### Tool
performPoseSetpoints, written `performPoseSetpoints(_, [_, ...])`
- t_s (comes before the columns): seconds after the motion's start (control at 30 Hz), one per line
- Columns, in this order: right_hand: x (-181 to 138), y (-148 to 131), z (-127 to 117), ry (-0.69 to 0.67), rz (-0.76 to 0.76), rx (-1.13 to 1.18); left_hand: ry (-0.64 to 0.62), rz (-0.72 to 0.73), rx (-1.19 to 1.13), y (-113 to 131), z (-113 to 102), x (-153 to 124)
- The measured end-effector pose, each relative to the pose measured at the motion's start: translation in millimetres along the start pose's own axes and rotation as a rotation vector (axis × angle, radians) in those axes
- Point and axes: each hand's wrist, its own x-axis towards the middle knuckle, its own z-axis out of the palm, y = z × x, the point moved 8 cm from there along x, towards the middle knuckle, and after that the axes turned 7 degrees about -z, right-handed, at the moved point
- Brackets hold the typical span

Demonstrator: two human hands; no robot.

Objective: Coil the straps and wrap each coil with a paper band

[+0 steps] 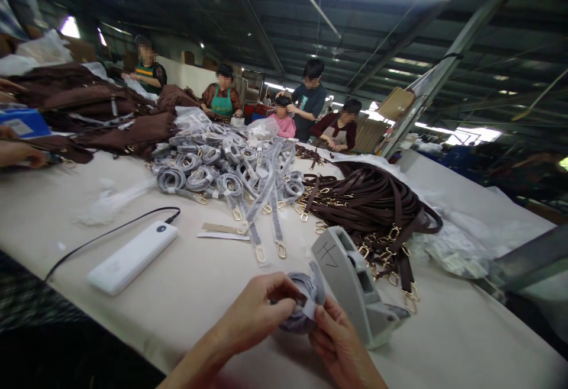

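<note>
Between my hands is a coiled strap (298,321) in greyish wrapping, with a pale piece of tape across its side. My left hand (261,303) grips the coil from the left, thumb and fingers closed on its edge. From the right, my right hand (335,338) pinches the coil near the tape. Just beyond it stands a grey tape dispenser (344,282), close to my right hand. Further back lies a heap of similar wrapped coiled straps (213,164), several with gold metal clasps. Two wrapped straps stretch out toward me, ending in a gold clasp (281,250).
Dark brown straps (368,199) with gold hooks are piled at the right. A white power bank (133,259) with a black cable lies at the left. Brown bags (89,105) and a blue box (24,124) are at the far left, near another person's hand (20,153). Several people sit or stand behind.
</note>
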Motion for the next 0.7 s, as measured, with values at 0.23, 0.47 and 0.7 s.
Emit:
performPoseSetpoints(0.23, [2.4,4.7,0.5,0.004,0.020,-0.059,0.096,-0.025,-0.018,-12.1,2.0,8.8])
performPoseSetpoints(0.47, [5.6,0.0,3.9,0.043,0.006,-0.118,0.127,-0.050,-0.024,-20.1,1.9,16.7])
performPoseSetpoints(0.7, [5.9,-17.9,15.3,0.119,-0.122,-0.291,0.227,-0.027,0.143,-2.3,-0.7,11.7])
